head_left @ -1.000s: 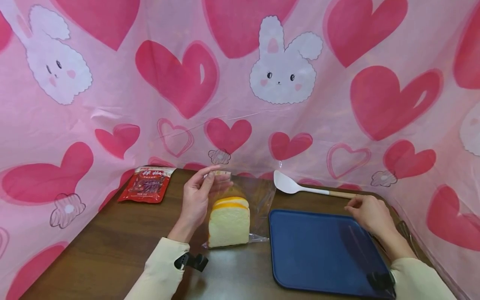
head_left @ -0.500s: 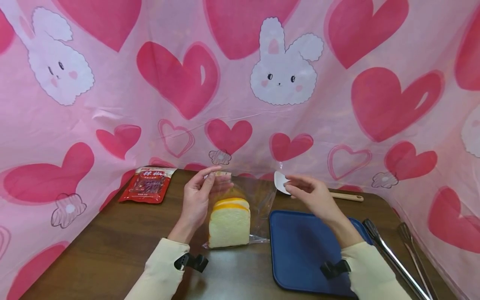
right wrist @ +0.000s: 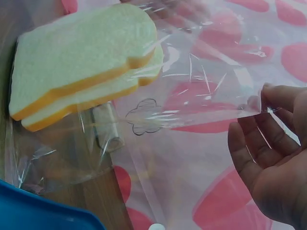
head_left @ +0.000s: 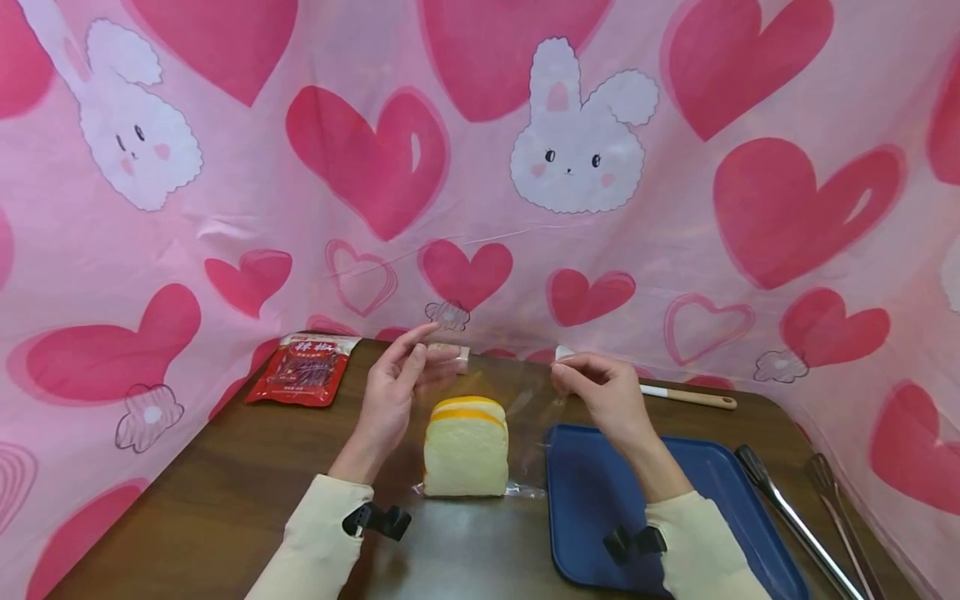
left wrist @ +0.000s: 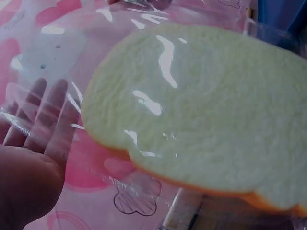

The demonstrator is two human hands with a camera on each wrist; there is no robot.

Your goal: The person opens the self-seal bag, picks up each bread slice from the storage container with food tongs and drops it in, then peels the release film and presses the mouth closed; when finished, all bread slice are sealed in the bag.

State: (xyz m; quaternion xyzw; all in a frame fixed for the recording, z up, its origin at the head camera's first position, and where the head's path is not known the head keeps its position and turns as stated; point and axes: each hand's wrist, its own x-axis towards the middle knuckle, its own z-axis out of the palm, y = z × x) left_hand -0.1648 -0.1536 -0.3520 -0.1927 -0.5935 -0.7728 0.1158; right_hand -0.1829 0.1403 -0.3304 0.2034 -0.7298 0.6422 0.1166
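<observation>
Two slices of bread (head_left: 465,454) with orange crust stand upright inside a clear plastic bag (head_left: 528,417) on the table. My left hand (head_left: 388,387) holds the bag's upper left side, thumb in front; its straight fingers (left wrist: 56,110) show through the film in the left wrist view. At the upper right edge, my right hand (head_left: 603,392) pinches the film between thumb and forefinger. The right wrist view shows this pinch, with the other fingers (right wrist: 249,148) loosely bent below. Glare on the film partly veils the bread.
A blue tray (head_left: 570,533) lies right of the bag. Beyond it is a wooden-handled white ladle (head_left: 686,397), its head mostly hidden by my right hand. Metal tongs (head_left: 795,517) lie at the right edge. A red food packet (head_left: 303,372) is at the back left. Pink cloth hangs behind.
My right hand has come left from over the ladle handle and tray to the bag's right edge, and now grips it. My left hand has stayed at the bag.
</observation>
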